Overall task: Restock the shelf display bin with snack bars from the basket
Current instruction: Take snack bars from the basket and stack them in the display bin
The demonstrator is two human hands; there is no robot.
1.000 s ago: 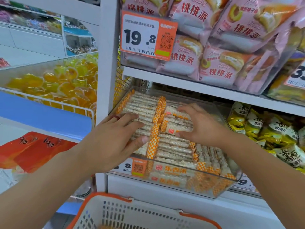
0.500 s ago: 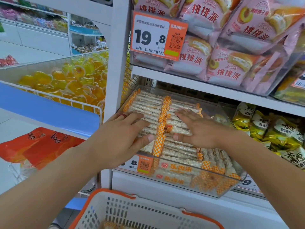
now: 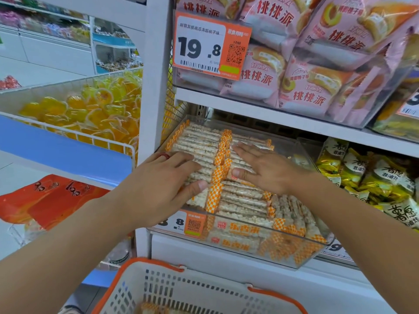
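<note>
**Two flat hands on the snack bars in the clear bin**

Two hands lie on top of the snack bars (image 3: 238, 198) stacked in the clear display bin (image 3: 303, 259), my landmark here. I see my left hand (image 3: 158, 189) on the left half of the top layer, fingers straight and spread, thumb pressed against the checkered orange wrapper ends down the middle; a red ring sits on one finger. My right hand (image 3: 265, 168) rests on the right half, palm down, fingers straight and together, thumb tip touching the same orange seam. Neither hand curls round a bar; both just press on the pile.

The bars fill the bin nearly to its rim in two rows of crosswise wrappers. The bars under my palms are covered, and those at the bin's front right corner blur through the plastic wall. A price label (image 3: 181, 223) on the bin's front is partly hidden by my left wrist, so only "8" reads.

Below the bin, the white basket with an orange rim (image 3: 181, 291) is cut off by the bottom edge; something checkered orange shows in it, likely more bars, but I cannot tell how many. Above the bin sit pink peach-pie packs (image 3: 306, 82) behind a 19.8 price tag (image 3: 210, 46). Right of the bin are yellow snack bags (image 3: 367, 175); left of it, orange jelly cups (image 3: 90, 114).
</note>
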